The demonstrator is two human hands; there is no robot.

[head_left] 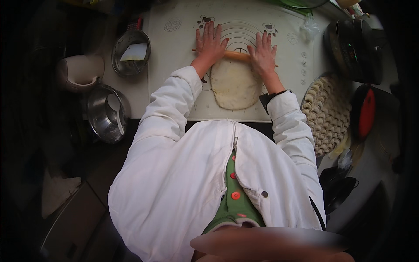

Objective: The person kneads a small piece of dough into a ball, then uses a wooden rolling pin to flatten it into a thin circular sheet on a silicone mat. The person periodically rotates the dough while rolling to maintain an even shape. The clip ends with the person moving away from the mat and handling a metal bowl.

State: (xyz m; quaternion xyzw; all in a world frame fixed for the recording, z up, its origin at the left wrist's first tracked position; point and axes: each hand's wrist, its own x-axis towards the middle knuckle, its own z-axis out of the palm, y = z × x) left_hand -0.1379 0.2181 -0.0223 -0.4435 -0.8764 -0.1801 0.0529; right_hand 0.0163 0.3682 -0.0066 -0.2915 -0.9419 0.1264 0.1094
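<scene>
The left hand (211, 46) and right hand (263, 54) lie flat, fingers spread, over opposite ends of a wooden rolling pin (237, 56), which crosses the far edge of a flattened dough sheet (235, 87). The dough lies on a pale printed mat (170, 56) on the counter (134, 94); rows of dumplings (325, 115) sit to the right, a metal bowl (95, 120) to the left.
</scene>
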